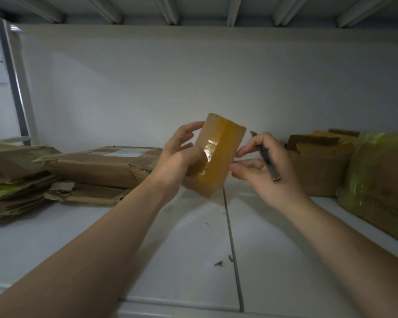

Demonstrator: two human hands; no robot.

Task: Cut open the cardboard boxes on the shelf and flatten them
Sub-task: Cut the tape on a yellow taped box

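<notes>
Forearms enter from the bottom edge, both raised over the shelf [170, 249]. Small taped box [216, 157]: tilted, held clear of the shelf between the two hands. Left hand [179, 154]: fingers curled round the box's left side, thumb on the taped face. Right hand [269, 173]: fingers grip a utility knife [265, 157], blade tip up; two fingertips touch the box's right edge. Left of the left fingers: flattened cardboard stack [16, 180]. Right of the right fingers: open cardboard box [317, 166], then a wrapped package [381, 184].
</notes>
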